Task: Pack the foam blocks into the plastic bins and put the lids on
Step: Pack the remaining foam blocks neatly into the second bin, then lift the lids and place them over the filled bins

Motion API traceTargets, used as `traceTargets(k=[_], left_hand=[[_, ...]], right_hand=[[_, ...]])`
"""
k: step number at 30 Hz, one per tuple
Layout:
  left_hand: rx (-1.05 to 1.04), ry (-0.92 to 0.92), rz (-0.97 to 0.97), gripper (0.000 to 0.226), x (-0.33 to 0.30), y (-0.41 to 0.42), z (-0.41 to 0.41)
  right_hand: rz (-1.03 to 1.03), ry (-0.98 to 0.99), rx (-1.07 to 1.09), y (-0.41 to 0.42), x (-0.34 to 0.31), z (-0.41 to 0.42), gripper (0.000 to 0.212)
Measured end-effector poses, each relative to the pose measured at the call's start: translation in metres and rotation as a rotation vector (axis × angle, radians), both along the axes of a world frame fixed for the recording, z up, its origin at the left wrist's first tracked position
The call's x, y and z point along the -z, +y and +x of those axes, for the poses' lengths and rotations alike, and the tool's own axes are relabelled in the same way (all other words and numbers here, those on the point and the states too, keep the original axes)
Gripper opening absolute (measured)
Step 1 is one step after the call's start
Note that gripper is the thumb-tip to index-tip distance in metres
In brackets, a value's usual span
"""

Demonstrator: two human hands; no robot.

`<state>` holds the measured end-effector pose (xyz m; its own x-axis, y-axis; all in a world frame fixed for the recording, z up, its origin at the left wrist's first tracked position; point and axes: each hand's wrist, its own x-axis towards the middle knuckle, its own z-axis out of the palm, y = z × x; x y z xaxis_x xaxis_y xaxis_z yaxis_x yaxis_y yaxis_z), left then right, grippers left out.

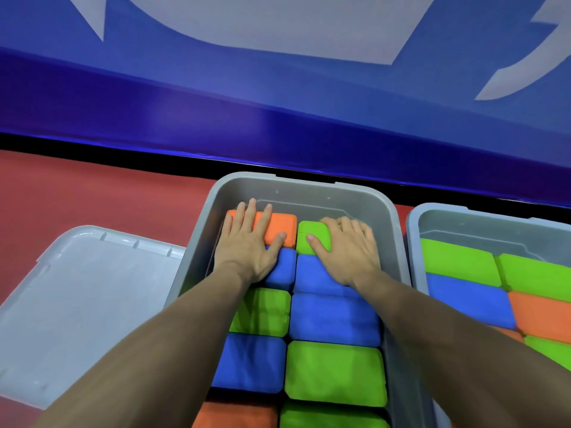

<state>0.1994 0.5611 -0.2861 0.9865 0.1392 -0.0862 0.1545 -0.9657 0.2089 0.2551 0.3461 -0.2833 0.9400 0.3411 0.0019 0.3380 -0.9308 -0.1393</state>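
Forearms: both reach from the near edge into the middle bin, nearest the lens.
Lid (77, 304): lies flat on the red floor, just left of the middle bin, long axis running away from the viewer.
Left hand (250, 242): open grip, fingers spread, palm pressing flat on the orange block (279, 225) at the far left corner.
Middle bin (309, 188): grey, long axis away from the viewer; foam blocks fill it in two columns, each block lying crosswise.
Right hand (346, 248): fingers curled loosely over the green block (309, 237), pressing rather than gripping.
Right bin (414, 242): packed with blocks, no lid on.
Risk: I judge that foam pressed down may spring back proud of the rim, keeping the lid from seating.
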Motion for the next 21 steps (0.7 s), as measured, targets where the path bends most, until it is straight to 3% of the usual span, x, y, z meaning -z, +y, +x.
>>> traceTargets(k=[13, 18, 21], left_hand=[[0.044, -0.07, 0.089, 0.062, 0.008, -0.008, -0.009], [0.063, -0.033, 0.101, 0.063, 0.007, -0.007, -0.006], [0.063, 0.038, 0.072, 0.062, 0.002, -0.006, -0.003]], right_hand=[[-0.027, -0.122, 0.031, 0.0, 0.009, -0.002, 0.062], [-0.079, -0.019, 0.051, 0.005, 0.005, -0.001, 0.064], [-0.09, 0.157, 0.055, 0.005, -0.003, 0.002, 0.064]])
